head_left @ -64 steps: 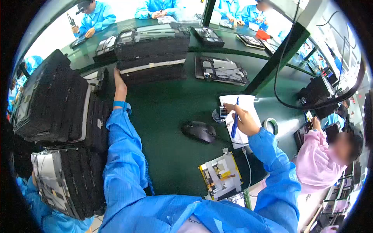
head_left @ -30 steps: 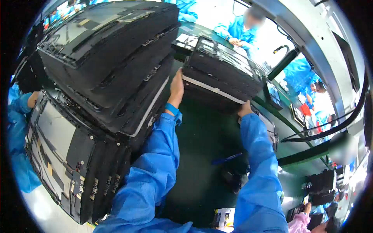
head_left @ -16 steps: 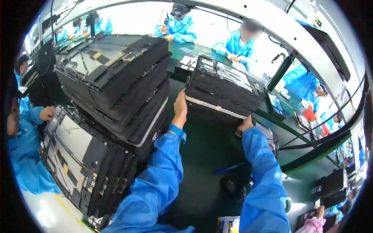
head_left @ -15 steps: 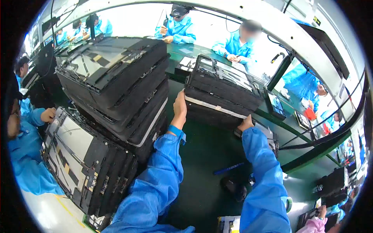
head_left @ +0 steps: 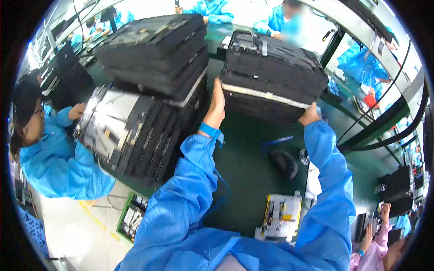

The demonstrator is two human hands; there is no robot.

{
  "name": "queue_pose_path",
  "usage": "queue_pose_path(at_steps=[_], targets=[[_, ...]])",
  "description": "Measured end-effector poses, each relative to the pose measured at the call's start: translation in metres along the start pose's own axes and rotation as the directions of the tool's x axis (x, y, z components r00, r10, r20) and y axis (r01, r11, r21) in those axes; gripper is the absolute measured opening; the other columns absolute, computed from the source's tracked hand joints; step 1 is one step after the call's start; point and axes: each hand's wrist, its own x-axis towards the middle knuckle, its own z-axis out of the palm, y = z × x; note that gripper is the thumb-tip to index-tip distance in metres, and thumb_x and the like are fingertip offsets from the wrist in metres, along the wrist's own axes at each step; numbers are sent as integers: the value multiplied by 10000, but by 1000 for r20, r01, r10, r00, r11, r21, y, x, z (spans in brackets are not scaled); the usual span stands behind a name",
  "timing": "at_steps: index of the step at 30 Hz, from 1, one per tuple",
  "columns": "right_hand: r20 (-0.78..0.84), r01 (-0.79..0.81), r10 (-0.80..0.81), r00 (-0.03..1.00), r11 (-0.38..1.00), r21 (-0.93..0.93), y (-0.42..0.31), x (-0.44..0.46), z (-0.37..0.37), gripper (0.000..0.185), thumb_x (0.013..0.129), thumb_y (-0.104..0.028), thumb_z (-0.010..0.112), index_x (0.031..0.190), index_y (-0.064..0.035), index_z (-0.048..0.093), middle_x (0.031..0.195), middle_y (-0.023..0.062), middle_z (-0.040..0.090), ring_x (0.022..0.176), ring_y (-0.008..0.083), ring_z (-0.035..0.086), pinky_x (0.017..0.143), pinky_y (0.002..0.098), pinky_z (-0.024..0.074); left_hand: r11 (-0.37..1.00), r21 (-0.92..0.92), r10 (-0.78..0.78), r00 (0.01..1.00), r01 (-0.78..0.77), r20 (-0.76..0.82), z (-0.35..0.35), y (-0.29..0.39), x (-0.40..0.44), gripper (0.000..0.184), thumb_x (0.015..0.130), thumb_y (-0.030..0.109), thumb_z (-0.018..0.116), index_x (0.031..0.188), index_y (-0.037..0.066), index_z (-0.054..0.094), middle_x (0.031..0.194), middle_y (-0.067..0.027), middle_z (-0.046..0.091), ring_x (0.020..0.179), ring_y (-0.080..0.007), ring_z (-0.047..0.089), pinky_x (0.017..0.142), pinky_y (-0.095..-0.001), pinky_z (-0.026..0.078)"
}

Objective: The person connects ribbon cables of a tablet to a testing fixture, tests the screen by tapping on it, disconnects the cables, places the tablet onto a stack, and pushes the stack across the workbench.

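A stack of black trays (head_left: 271, 72) with a pale strip along its front stands before me on the green table. My left hand (head_left: 217, 106) presses round its left front corner, fingers mostly hidden behind the side. At the right front corner, my right hand (head_left: 310, 114) grips the stack near the pale strip; its fingertips are partly hidden. Flat parts lie in the top tray. Left of my left hand rises another tall stack of black trays (head_left: 153, 58), blurred. In front of that, several tilted trays (head_left: 131, 131) lean together, with silvery panels on the nearest.
A co-worker (head_left: 58, 144) at the left has a hand on the tilted trays. On the green table (head_left: 239, 162) lie a dark mouse-shaped object (head_left: 283, 163), a blue pen (head_left: 276, 141) and a yellow-edged assembly (head_left: 282, 214). A green tray (head_left: 132, 217) of parts sits low at left.
My view has tipped downward, showing more of the near table and my sleeves. Both hands stay on the tray stack, which now appears higher and further right. The co-worker at left shows more fully.
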Motion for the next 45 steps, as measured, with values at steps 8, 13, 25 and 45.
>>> queue_pose_path(at_steps=[8, 13, 25, 45], targets=[[-407, 43, -96, 909, 990, -137, 59, -77, 87, 524, 891, -454, 402, 1258, -101, 527, 1303, 87, 517, 1203, 301, 470, 1029, 502, 345, 995, 70, -68, 998, 67, 9, -36, 14, -61, 636, 944, 536, 285, 1350, 62, 405, 1393, -71, 406, 1258, -224, 383, 1050, -369, 288], [261, 334, -438, 860, 97, -938, 81, -90, 44, 486, 887, -406, 436, 1260, -107, 521, 1310, 73, 512, 1220, 279, 455, 1038, 469, 346, 992, 55, -115, 993, 114, 10, -64, 8, -70, 701, 933, 567, 293, 1409, 53, 308, 1454, -87, 309, 1330, -214, 274, 1078, -328, 226], [-402, -49, 6, 915, 994, -98, 97, -90, 91, 550, 814, -508, 545, 1200, -118, 581, 1242, 89, 565, 1157, 311, 508, 1001, 510, 380, 997, 73, -10, 997, 16, -79, -76, 8, -78, 663, 950, 518, 297, 1398, 29, 325, 1440, -58, 332, 1307, -197, 300, 1076, -308, 220], [548, 573, -418, 724, -79, -816, 104, -80, 18, 502, 891, -360, 495, 1283, -46, 472, 1235, 86, 551, 1198, 254, 462, 980, 350, 393, 564, -490, -712, 692, 665, 118, 9, -70, -183, 359, 870, 97, 447, 1138, -124, 358, 1286, -268, 377, 1256, -385, 356, 1092, -445, 294]])
